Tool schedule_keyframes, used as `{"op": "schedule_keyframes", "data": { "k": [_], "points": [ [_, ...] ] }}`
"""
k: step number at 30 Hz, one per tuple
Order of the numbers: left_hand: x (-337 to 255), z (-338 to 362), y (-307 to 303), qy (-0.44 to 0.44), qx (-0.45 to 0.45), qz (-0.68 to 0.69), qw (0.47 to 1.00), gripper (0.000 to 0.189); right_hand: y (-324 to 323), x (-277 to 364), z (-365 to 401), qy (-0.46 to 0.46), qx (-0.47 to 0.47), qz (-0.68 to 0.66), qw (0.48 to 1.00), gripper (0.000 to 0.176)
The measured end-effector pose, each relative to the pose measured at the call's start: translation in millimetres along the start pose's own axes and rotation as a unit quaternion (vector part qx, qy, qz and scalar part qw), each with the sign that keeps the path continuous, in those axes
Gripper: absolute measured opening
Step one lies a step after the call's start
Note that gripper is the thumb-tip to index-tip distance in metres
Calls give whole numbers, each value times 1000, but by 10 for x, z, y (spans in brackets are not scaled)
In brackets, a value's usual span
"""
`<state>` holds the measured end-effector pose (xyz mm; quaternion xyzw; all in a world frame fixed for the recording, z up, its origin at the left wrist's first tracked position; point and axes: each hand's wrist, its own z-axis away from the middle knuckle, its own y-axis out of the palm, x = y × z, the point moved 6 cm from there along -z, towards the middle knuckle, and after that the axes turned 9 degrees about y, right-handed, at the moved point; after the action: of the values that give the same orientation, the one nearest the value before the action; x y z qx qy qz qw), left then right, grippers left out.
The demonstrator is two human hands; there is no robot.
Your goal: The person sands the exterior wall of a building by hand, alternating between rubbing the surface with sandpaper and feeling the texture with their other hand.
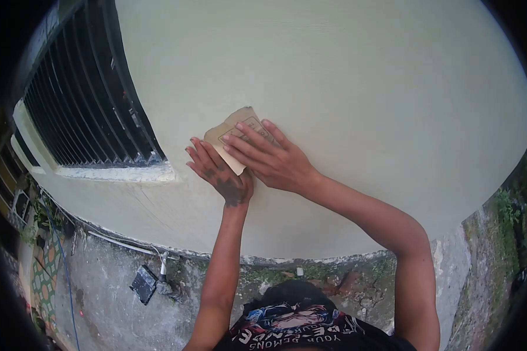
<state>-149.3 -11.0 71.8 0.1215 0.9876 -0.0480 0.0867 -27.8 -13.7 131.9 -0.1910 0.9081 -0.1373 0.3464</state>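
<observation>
A brown sheet that looks like sandpaper (221, 132), with printing on its back and a ragged upper edge, lies against the pale painted wall (345, 88). My right hand (272, 155) presses it to the wall with flat, slightly spread fingers. Close on its left, my left hand (219, 172) rests at the wall with fingers stretched out. The sheet's lower corner overlaps the thumb side of that hand, so the left thumb is hidden. What lies under the sheet cannot be seen.
A window with dark vertical bars (93, 88) and a white sill (123, 173) is at the left. Below, a dark flat object (144, 285) lies on the concrete ground (105, 292) near a white pipe (120, 242). A blue hose (68, 281) runs along the left. Plants grow at the far right.
</observation>
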Motion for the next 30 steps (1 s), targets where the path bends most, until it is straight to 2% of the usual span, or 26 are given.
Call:
{"op": "schedule_keyframes", "data": {
  "k": [1, 2, 4, 8, 10, 13, 14, 16, 17, 19, 20, 21, 24, 26, 27, 30],
  "points": [
    [-250, -125, 23, 19, -5, 19, 1000, 71, -95, -190, 85, 29, -33, 2, 999, 60],
    [-466, -206, 39, 33, -2, 28, 999, 71, -162, -362, 204, 44, -35, 9, 998, 60],
    [-975, -283, 145, 117, 34, 26, 992, 61, -352, -820, 528, 134, -90, -11, 987, 64],
    [-1998, -154, 483, 214, 87, 66, 971, 56, -601, -1576, 1382, 243, -173, -13, 954, 53],
    [-2465, -13, 637, 293, 125, 61, 946, 54, -669, -1868, 1825, 290, -177, 1, 940, 51],
    [-2889, 161, 823, 337, 141, 93, 926, 53, -772, -2221, 2466, 384, -180, 8, 905, 53],
    [-2958, 177, 841, 356, 135, 108, 918, 52, -837, -2325, 2681, 425, -185, 11, 886, 58],
    [-2871, 137, 850, 357, 136, 72, 921, 52, -897, -2540, 3188, 509, -206, 17, 835, 53],
    [-2785, 79, 808, 360, 121, 64, 923, 54, -871, -2614, 3471, 572, -213, 0, 792, 47],
    [-2437, -91, 682, 367, 90, 6, 926, 65, -795, -2690, 3939, 683, -261, -82, 677, 53],
    [-2193, -194, 609, 359, 85, -18, 929, 65, -738, -2697, 4089, 702, -300, -128, 633, 57],
    [-1901, -313, 512, 330, 72, -28, 941, 68, -772, -2677, 4105, 727, -245, -50, 640, 58],
    [-985, -548, 181, 263, 34, -68, 962, 78, -718, -2700, 3744, 696, -233, -23, 678, 56],
    [-325, -519, 34, 158, -6, -51, 986, 80, -787, -2630, 3121, 614, -209, 43, 759, 53],
    [-92, -443, -11, 126, -9, -65, 990, 82, -822, -2580, 2778, 601, -212, 45, 769, 53],
    [279, -86, -68, 94, -9, -59, 994, 81, -850, -2194, 1456, 493, -209, 11, 845, 53]
  ]
}}
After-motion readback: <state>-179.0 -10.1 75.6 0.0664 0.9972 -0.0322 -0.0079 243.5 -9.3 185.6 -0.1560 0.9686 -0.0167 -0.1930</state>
